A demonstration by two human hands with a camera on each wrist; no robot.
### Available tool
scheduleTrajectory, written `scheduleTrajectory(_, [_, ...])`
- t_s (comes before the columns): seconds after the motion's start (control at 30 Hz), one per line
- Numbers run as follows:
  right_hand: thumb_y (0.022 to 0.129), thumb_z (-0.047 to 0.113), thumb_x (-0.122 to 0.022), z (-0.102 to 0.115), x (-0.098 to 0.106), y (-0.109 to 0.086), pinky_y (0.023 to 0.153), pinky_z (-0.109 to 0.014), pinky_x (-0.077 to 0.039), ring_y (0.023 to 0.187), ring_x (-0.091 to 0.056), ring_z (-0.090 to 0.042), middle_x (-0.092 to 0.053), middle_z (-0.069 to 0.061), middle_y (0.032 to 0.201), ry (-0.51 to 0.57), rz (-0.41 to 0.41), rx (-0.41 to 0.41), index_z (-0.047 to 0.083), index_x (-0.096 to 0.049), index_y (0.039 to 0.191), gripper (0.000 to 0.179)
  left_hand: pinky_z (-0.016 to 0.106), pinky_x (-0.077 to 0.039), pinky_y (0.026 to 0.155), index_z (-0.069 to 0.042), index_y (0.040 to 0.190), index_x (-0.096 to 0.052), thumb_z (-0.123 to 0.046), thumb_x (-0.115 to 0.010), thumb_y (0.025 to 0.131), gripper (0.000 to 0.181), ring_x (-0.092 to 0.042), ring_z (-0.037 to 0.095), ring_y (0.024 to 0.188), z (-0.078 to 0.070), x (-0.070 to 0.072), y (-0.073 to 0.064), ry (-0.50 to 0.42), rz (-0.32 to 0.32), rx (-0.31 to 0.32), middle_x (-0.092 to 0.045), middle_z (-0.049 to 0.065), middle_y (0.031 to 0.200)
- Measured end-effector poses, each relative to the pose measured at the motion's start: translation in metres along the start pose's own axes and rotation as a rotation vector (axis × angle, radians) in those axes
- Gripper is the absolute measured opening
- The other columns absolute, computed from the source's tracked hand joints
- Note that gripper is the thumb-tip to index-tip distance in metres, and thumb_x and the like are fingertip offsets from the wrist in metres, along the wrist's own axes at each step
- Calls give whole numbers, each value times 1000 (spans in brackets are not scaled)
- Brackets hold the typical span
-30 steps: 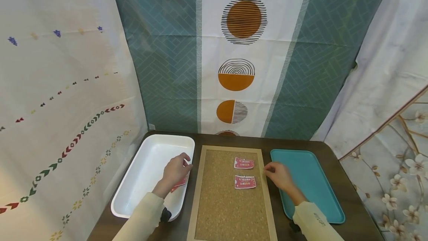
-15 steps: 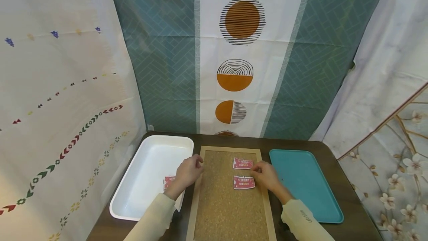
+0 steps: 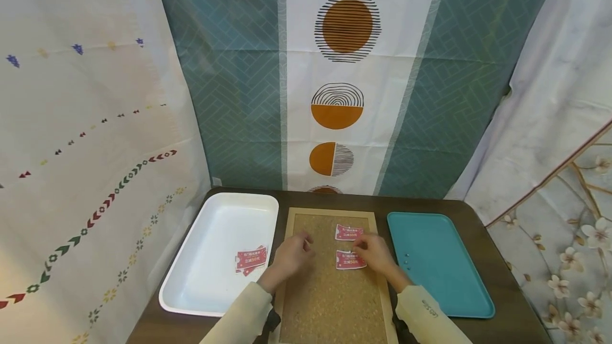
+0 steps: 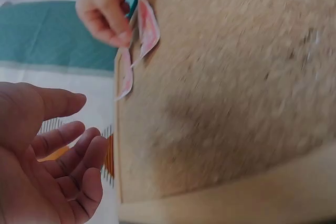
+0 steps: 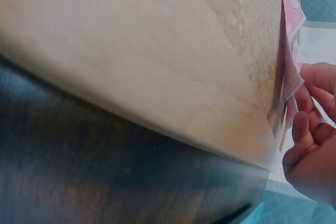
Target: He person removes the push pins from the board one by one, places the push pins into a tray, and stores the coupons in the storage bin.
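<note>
Two red-and-white paper coupons are on the cork board (image 3: 315, 301): an upper coupon (image 3: 348, 232) and a lower coupon (image 3: 350, 260). My right hand (image 3: 376, 255) is at the right side of the lower coupon, thumb and forefinger brought together near its top edge. In the right wrist view its fingertips overlap the coupons' edges; I cannot tell whether a pin is between them. My left hand (image 3: 292, 256) hovers over the board's left part, fingers loosely bent and nothing in them in the left wrist view. More coupons (image 3: 251, 260) lie in the white tray (image 3: 205, 280).
A teal tray (image 3: 444, 264) stands right of the board, with several small pins (image 3: 407, 261) near its left edge. The dark wooden table (image 3: 354, 201) carries everything, with patterned cloth hanging behind and at both sides.
My left hand has left the white tray and moved right over the board, leaving a coupon there. My right hand has moved left from the board's edge to the lower coupon.
</note>
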State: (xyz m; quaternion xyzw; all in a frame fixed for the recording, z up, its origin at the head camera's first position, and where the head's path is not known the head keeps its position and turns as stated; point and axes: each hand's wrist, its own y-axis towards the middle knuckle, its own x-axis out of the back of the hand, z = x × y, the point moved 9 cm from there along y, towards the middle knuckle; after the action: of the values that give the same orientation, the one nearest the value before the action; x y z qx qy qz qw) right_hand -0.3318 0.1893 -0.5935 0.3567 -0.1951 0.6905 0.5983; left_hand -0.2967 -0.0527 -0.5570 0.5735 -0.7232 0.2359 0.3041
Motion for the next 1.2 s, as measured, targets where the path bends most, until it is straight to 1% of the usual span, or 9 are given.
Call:
scheduleTrajectory(0.13, [89, 5, -82, -2, -4, 0, 69, -30, -50, 75, -56, -11, -68, 4, 81, -11, 2, -8, 12, -78, 85, 9, 29, -48, 55, -1, 126, -64, -11, -71, 97, 31, -57, 13, 68, -4, -19, -1, -36, 29, -26, -62, 0, 85])
scheduleTrajectory(0.27, [90, 6, -82, -4, -8, 0, 69, -29, -51, 76, -56, -12, -69, 4, 82, 3, 19, -39, 12, -78, 86, 8, 29, -48, 57, 3, 130, -61, -7, -71, 97, 36, -57, 14, 70, -9, -36, 0, -92, 87, -52, -61, 3, 87])
scheduleTrajectory(0.4, [90, 6, -82, -5, -12, 0, 70, -28, -50, 75, -56, -12, -67, 4, 82, 8, 40, -66, 12, -78, 87, 8, 31, -49, 60, 1, 132, -60, -10, -73, 97, 39, -58, 14, 73, -13, -48, 3, -105, 126, -38, -63, 3, 91])
scheduleTrajectory(0.47, [90, 6, -81, -4, -13, 0, 69, -28, -49, 75, -55, -12, -66, 4, 81, -1, 43, -58, 12, -78, 87, 8, 31, -49, 60, -2, 134, -60, -13, -73, 97, 41, -59, 14, 74, -14, -51, 5, -100, 135, -20, -64, 2, 93])
scheduleTrajectory(0.6, [89, 4, -80, -5, -14, 1, 68, -27, -47, 75, -54, -12, -64, 3, 80, 0, 45, -37, 12, -77, 86, 9, 31, -49, 58, -1, 139, -58, -14, -71, 98, 45, -59, 15, 72, -18, -55, 8, -123, 148, -3, -64, 2, 91])
scheduleTrajectory(0.83, [88, 3, -81, -7, -15, 0, 68, -27, -48, 75, -54, -12, -64, 4, 80, 19, 54, -39, 12, -77, 86, 9, 27, -42, 54, 3, 139, -55, -9, -69, 99, 44, -53, 12, 67, -20, -65, 11, -156, 151, -22, -57, 2, 86])
scheduleTrajectory(0.97, [88, 3, -81, -6, -15, -1, 67, -27, -49, 74, -55, -12, -65, 4, 79, 24, 52, -35, 12, -77, 85, 10, 29, -43, 56, 1, 139, -55, -10, -69, 99, 44, -53, 14, 70, -18, -68, 12, -153, 139, -9, -57, 5, 90])
scheduleTrajectory(1.07, [88, 4, -81, -5, -15, 0, 67, -27, -49, 74, -55, -12, -65, 4, 79, 31, 53, -47, 12, -77, 85, 10, 30, -46, 59, -1, 140, -55, -12, -70, 100, 44, -55, 15, 75, -16, -69, 14, -144, 130, 8, -59, 5, 94])
scheduleTrajectory(1.2, [89, 4, -81, -6, -15, 0, 68, -27, -49, 75, -55, -13, -65, 4, 80, 33, 50, -72, 13, -76, 85, 11, 29, -47, 61, -3, 141, -55, -14, -69, 101, 44, -55, 15, 78, -15, -71, 15, -139, 129, 24, -59, 4, 97])
